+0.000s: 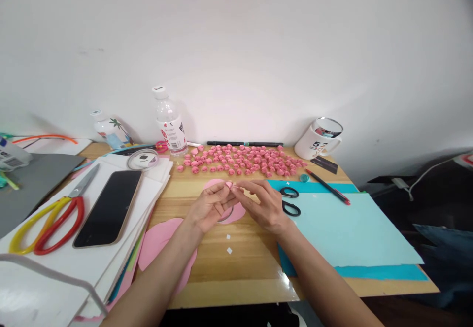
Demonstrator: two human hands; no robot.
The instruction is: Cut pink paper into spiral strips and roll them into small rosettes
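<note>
Close together over the middle of the table, my left hand (pixel 209 208) and my right hand (pixel 266 205) pinch a small strip of pink paper (pixel 228 184) between their fingertips. Much of the strip is hidden by the fingers. Beneath the hands lies a round pink paper piece (pixel 239 212). More pink paper pieces (pixel 157 241) rest under my left forearm. Beyond the hands, many small rolled pink paper flowers (pixel 240 159) are spread in a wide band. Two tiny white squares (pixel 229 250) lie on the wood nearer me.
Black-handled scissors (pixel 291 197) and light blue paper (pixel 351 233) lie at right, with a red-black pen (pixel 330 187) and white mug (pixel 314 142) behind. At left are a phone (pixel 109 209), red-yellow scissors (pixel 76 218) on stacked paper, and a plastic bottle (pixel 172 130).
</note>
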